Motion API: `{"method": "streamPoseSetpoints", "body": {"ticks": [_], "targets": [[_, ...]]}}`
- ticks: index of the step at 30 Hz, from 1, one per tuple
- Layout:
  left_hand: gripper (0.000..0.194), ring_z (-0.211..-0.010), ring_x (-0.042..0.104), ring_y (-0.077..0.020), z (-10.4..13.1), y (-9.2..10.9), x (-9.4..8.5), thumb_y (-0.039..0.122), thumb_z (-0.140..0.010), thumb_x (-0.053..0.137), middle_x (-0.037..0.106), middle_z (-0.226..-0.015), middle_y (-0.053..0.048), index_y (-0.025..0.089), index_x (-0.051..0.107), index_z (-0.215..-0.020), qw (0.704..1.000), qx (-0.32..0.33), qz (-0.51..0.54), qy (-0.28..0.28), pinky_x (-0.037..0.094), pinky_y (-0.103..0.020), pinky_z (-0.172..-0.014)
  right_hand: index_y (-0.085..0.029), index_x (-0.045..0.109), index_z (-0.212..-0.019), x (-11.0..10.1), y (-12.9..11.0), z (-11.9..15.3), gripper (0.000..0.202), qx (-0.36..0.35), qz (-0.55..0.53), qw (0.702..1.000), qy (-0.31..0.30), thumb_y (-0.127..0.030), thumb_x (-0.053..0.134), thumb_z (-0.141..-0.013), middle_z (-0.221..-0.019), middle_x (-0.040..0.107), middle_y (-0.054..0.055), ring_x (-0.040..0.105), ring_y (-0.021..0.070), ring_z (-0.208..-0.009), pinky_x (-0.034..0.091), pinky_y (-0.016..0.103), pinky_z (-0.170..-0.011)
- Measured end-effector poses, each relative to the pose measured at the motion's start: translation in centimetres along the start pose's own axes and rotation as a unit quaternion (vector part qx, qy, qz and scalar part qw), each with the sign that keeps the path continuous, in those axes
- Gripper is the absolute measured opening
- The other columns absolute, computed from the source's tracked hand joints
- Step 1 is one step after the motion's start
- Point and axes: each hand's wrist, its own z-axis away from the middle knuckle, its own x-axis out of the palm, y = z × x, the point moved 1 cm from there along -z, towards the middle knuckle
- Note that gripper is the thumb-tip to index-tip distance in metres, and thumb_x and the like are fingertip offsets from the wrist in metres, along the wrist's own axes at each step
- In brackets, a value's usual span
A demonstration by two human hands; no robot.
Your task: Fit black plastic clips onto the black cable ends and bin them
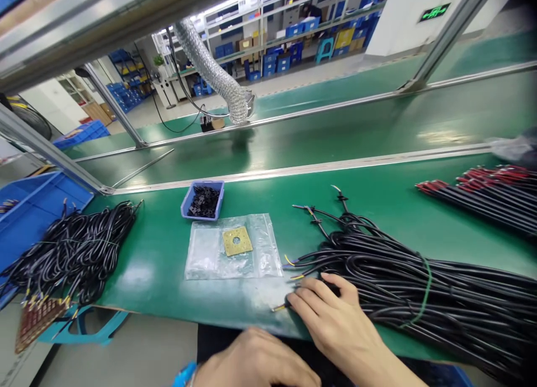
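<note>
Head view: right hand (pixel 329 314), fingers bent over the near ends of the cables (pixel 377 261) extending towards three o'clock, any pinch hidden; left hand (pixel 251 356), at eight, blurred, closure indeterminable; bag (pixel 205 258), then tray (pixel 200 217), at ten; light fingertip alignment would probably best protect stripped ends.
</note>
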Motion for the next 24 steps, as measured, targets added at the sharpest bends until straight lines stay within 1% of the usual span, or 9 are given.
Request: {"method": "streamPoseSetpoints", "body": {"ticks": [3, 5, 6, 7, 11, 14, 18, 21, 24], "targets": [[0.017, -0.079, 0.073, -0.0194, -1.0, 0.7, -6.8, 0.023, -0.083, 0.063, 0.078, -0.088, -0.006, 0.021, 0.074, -0.096, 0.976, -0.032, -0.158, 0.149, 0.057, -0.028, -0.075, -0.020, 0.063, -0.092, -0.2, 0.4, 0.7, 0.033, -0.019, -0.054, 0.998, -0.007, 0.001, 0.040, -0.083, -0.076, 0.069, 0.000, 0.063, 0.0154, -0.085, 0.022, 0.041, -0.106], [0.019, -0.078, 0.070, -0.0180, -2.1, 0.0, -12.4, 0.024, -0.088, 0.056, 0.076, -0.085, -0.005, 0.021, 0.074, -0.089, 0.890, -0.134, -0.330, 0.284, 0.056, -0.027, -0.074, -0.021, 0.063, -0.094, -0.6, 0.6, 1.2, 0.035, -0.019, -0.085, 0.996, -0.002, 0.001, 0.038, -0.085, -0.077, 0.070, 0.000, 0.065, 0.0145, -0.089, 0.021, 0.041, -0.108], [0.022, -0.080, 0.069, -0.0182, -2.8, -0.7, -15.1, 0.025, -0.090, 0.053, 0.075, -0.090, -0.005, 0.021, 0.074, -0.093, 0.830, -0.195, -0.420, 0.312, 0.056, -0.028, -0.075, -0.021, 0.063, -0.095, -0.8, 0.6, 1.4, 0.035, -0.016, -0.097, 0.995, 0.006, 0.000, 0.038, -0.086, -0.078, 0.070, 0.000, 0.065, 0.0144, -0.091, 0.021, 0.041, -0.109], [0.025, -0.082, 0.068, -0.0209, -3.5, -1.6, -17.5, 0.024, -0.090, 0.051, 0.074, -0.093, -0.007, 0.020, 0.073, -0.100, 0.800, -0.221, -0.452, 0.327, 0.055, -0.033, -0.078, -0.021, 0.064, -0.097, -0.9, 0.7, 1.6, 0.034, -0.012, -0.108, 0.994, 0.015, -0.001, 0.038, -0.087, -0.078, 0.071, 0.000, 0.066, 0.0144, -0.092, 0.021, 0.042, -0.109], [0.021, -0.099, 0.062, -0.0318, -6.0, -5.5, -23.7, 0.017, -0.077, 0.064, 0.071, -0.096, -0.013, 0.017, 0.076, -0.094, 0.757, -0.264, -0.511, 0.312, 0.050, -0.044, -0.091, -0.021, 0.064, -0.103, -1.0, 0.6, 1.6, 0.028, 0.001, -0.129, 0.991, 0.031, -0.007, 0.043, -0.092, -0.076, 0.070, -0.001, 0.066, 0.0146, -0.091, 0.023, 0.041, -0.107], [0.017, -0.098, 0.062, -0.0317, -6.5, -7.3, -24.8, 0.016, -0.076, 0.063, 0.072, -0.093, -0.013, 0.018, 0.077, -0.085, 0.748, -0.272, -0.528, 0.296, 0.049, -0.042, -0.089, -0.021, 0.064, -0.101, -0.9, 0.6, 1.4, 0.027, 0.013, -0.133, 0.990, 0.046, -0.007, 0.043, -0.092, -0.074, 0.070, -0.001, 0.065, 0.0151, -0.089, 0.025, 0.041, -0.105], [0.026, -0.092, 0.065, -0.0299, -5.9, -6.9, -24.2, 0.018, -0.087, 0.049, 0.073, -0.096, -0.014, 0.015, 0.072, -0.097, 0.742, -0.261, -0.527, 0.322, 0.050, -0.041, -0.084, -0.022, 0.065, -0.099, -0.7, 0.5, 1.2, 0.027, 0.032, -0.147, 0.987, 0.051, -0.007, 0.044, -0.090, -0.073, 0.069, -0.001, 0.064, 0.0146, -0.088, 0.026, 0.041, -0.104], [0.027, -0.080, 0.069, -0.0239, -4.9, -5.5, -22.0, 0.020, -0.091, 0.044, 0.075, -0.089, -0.010, 0.014, 0.066, -0.104, 0.760, -0.234, -0.507, 0.331, 0.053, -0.034, -0.074, -0.022, 0.065, -0.101, -0.8, 0.4, 1.2, 0.028, 0.036, -0.143, 0.988, 0.046, -0.006, 0.045, -0.089, -0.072, 0.069, -0.001, 0.064, 0.0153, -0.088, 0.026, 0.042, -0.104], [0.018, -0.073, 0.069, -0.0160, -4.1, -4.5, -18.3, 0.021, -0.090, 0.050, 0.075, -0.086, -0.002, 0.019, 0.067, -0.098, 0.803, -0.181, -0.490, 0.286, 0.053, -0.025, -0.071, -0.022, 0.065, -0.099, -1.0, 0.3, 1.0, 0.026, 0.039, -0.142, 0.988, 0.041, -0.007, 0.046, -0.090, -0.070, 0.067, -0.001, 0.063, 0.0152, -0.088, 0.027, 0.042, -0.103]]}}
